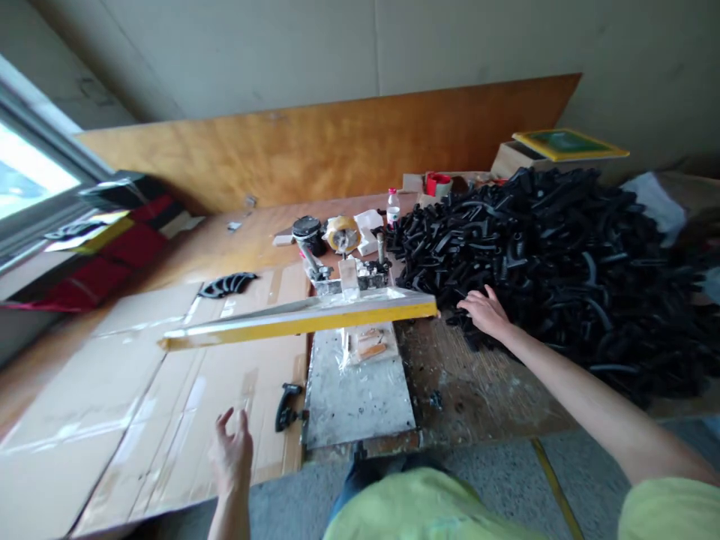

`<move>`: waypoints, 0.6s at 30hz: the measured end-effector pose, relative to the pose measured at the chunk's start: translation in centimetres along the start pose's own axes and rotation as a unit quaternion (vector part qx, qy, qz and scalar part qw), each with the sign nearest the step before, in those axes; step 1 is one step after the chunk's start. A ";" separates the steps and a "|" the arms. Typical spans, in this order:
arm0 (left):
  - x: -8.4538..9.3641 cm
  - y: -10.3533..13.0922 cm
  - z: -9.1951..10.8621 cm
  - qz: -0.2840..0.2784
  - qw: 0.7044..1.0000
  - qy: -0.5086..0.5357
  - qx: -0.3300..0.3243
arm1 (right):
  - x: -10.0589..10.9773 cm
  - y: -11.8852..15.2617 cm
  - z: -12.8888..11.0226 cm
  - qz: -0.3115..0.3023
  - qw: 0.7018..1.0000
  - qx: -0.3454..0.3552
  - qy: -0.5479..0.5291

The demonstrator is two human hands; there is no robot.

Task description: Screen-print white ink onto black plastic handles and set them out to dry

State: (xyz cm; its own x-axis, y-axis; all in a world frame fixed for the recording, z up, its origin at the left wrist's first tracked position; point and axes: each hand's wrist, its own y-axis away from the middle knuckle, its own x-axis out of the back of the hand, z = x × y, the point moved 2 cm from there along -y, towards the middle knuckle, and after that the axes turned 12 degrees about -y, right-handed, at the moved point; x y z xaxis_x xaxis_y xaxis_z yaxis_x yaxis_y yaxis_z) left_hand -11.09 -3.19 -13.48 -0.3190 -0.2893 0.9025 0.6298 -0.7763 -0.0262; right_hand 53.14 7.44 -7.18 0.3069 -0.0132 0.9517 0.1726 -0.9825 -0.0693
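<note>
My right hand (484, 313) reaches out to the near edge of a big heap of black curved plastic parts (562, 255), fingers spread on them; whether it grips one I cannot tell. My left hand (232, 454) hovers open over the cardboard sheet (140, 405), next to a single black part (286, 406) lying at the edge of a grey-white printing plate (360, 394). A yellow-framed screen (298, 319) is raised on its hinge clamp (349, 281) above the plate.
A few black parts (228, 284) lie on the cardboard further back. A tape roll (343, 234), black tin (307, 229), small bottle (393, 206) and red cup (437, 183) stand behind the clamp. Another yellow-framed screen (568, 144) rests on a box at far right. Window at left.
</note>
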 end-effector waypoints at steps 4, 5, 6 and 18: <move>1.4 0.1 4.5 0.007 0.991 0.129 0.023 | -3.6 -1.1 -7.1 -0.010 0.972 0.007 -0.237; 1.4 -0.1 5.9 -0.003 0.986 0.164 0.008 | -4.8 -1.4 -9.8 -0.011 0.959 0.019 -0.282; 1.4 -0.4 7.2 -0.010 0.982 0.189 -0.006 | -5.8 -1.8 -12.4 -0.010 0.948 0.035 -0.315; 5.2 -2.8 18.4 -0.053 0.916 0.370 -0.143 | -9.8 -3.0 -25.8 0.023 0.987 0.140 -0.071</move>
State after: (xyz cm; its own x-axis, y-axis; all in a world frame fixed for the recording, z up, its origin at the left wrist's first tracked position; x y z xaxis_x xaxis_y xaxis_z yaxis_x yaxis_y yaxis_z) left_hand -1.49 7.75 -0.86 -0.8278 -0.4220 0.3697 0.3900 -0.9066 -0.1613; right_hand 25.49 5.74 -8.59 0.4455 -0.0118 0.8952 0.4005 -0.8917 -0.2111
